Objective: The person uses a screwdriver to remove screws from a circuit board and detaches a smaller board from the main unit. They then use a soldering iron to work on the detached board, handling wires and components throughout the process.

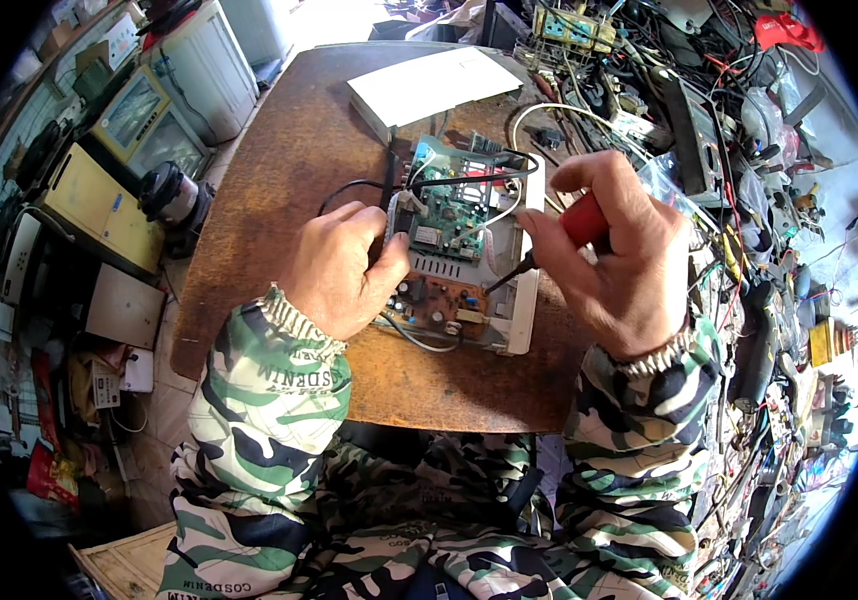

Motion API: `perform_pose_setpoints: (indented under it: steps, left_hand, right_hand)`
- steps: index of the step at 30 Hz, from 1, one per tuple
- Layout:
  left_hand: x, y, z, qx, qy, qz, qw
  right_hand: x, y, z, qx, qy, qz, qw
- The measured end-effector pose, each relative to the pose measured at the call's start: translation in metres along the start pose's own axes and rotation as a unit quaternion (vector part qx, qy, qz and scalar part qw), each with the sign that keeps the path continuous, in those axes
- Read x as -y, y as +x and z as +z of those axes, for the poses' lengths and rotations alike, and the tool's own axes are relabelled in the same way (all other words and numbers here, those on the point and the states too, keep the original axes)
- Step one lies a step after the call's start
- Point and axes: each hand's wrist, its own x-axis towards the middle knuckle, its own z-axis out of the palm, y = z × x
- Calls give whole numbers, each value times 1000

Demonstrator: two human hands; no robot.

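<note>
"Camouflage sleeves lie nearest the camera. How many?"

"Two: the left sleeve (pixel 274 370) slants up and inward to a ribbed cuff, and the right sleeve (pixel 649 410) rises more steeply."

"And beyond the cuffs, going left to right?"

"Two hands, one on either side of one opened casing (pixel 522 325) on one wooden table (pixel 259 170). The left hand (pixel 339 265) is back up, fingers curled, thumb stretched toward the casing's left side. Whether it grips the edge, one cannot tell; the fingertips are hidden."

"What comes next?"

"One white cover (pixel 439 90) at the table's far side. Nearer, the casing bears two circuit boards: one green board (pixel 434 225), and one brown board (pixel 434 298) closer to the person. One black cable (pixel 469 181) crosses over the green one."

"And the tool?"

"Just one, a red-handled tool (pixel 581 220), held in the right hand (pixel 634 260), index finger arched above the handle. Its dark shaft slants down and left, the tip near the brown board's right part."

"Farther right?"

"One tangled heap of cables and parts (pixel 689 130), too crowded to count."
</note>
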Motion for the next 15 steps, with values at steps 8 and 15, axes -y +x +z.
perform_pose_setpoints:
  steps: [8,15]
  left_hand:
    - [1,4,-3,18,-7,-5,1000]
    - [1,1,-4,12,4,0,1000]
  right_hand:
    - [3,0,-3,-37,-25,27,999]
    - [-1,-1,1,-47,-44,49,997]
